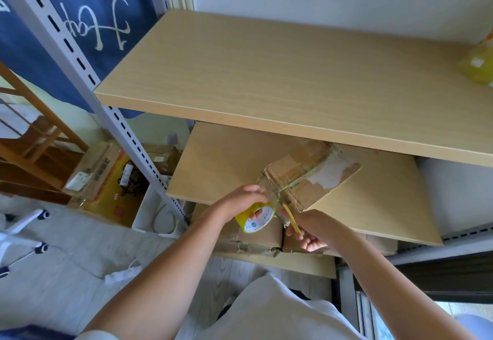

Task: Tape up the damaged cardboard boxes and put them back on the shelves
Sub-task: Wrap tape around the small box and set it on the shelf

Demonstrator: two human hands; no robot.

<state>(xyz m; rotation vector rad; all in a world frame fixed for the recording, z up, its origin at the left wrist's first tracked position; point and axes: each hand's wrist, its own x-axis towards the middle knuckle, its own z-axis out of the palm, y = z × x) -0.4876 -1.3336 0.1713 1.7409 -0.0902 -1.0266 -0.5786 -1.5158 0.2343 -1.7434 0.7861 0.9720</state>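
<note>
White shirt fabric (280,313) fills the bottom centre of the frame, closest to us, w/ both bare forearms reaching up from it toward the middle. We see our left hand (241,201) at centre, fingers curled round a yellow tape roll (254,217); two fingertips show through the roll's core. Just right of it our right hand (306,229) pinches a thin yellow blade-like tool (292,218), thumb and forefinger closed on it, other fingers curled below; what the tool is exactly we can't tell. Clear tape runs from the roll up to a flattened, torn cardboard box (306,174) lying on the lower shelf board (226,163), centre-right of frame, its near corner overhanging the board's front edge by our hands. Box is wrapped in glossy tape, w/ a white ripped patch on its right part.

Upper shelf board (293,73) spans the top half; a yellow-taped parcel (480,62) sits at its far-right edge, partly cut off. More cardboard boxes (261,238) lie under the lower board, behind the hands. Grey slotted upright (80,59) crosses the left side diagonally. Blue cloth w/ white lettering (93,19) hangs upper left. Open carton (106,179) and white bin (157,211) sit on the floor at left.
</note>
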